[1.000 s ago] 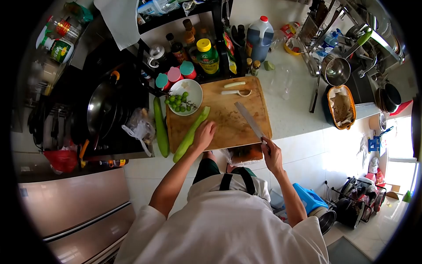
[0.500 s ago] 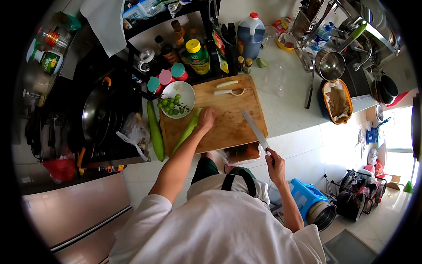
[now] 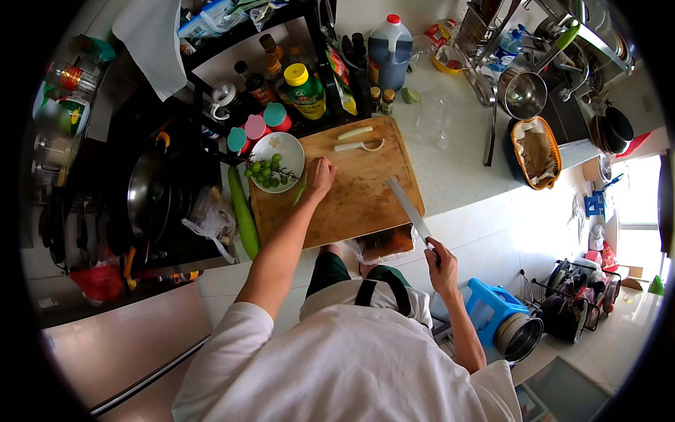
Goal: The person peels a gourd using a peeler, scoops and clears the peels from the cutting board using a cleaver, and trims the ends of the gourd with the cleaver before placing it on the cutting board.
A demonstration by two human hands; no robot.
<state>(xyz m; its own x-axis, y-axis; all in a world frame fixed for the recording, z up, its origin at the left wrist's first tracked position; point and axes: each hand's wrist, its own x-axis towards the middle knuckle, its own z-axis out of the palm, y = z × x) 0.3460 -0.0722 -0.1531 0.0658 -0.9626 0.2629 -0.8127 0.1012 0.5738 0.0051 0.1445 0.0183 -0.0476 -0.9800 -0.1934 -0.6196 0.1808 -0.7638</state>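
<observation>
My left hand (image 3: 320, 176) is closed over the left half of the wooden cutting board (image 3: 351, 200). What its fingers hold, if anything, is hidden. Beside the wrist a bit of a light-green peeled gourd (image 3: 301, 190) shows; my forearm covers the rest. My right hand (image 3: 443, 267) grips a kitchen knife (image 3: 406, 204) by its dark handle, the blade slanting over the board's right edge. At the board's far side lie a white peeler (image 3: 357, 147) and a pale, stick-like piece (image 3: 355, 133). A white plate (image 3: 292, 149) of green grapes (image 3: 266, 169) overlaps the left corner.
A long green gourd (image 3: 243, 218) lies left of the board. Beyond stand lidded jars (image 3: 276, 117), a yellow-capped bottle (image 3: 305, 93) and a large jug (image 3: 390, 53). A wok (image 3: 146, 193) sits at left; an orange-rimmed basket (image 3: 536, 155) is at right.
My left hand has moved slightly up and left, its forearm now covering most of the peeled gourd. The view has shifted a little. My right hand still holds the knife in nearly the same place.
</observation>
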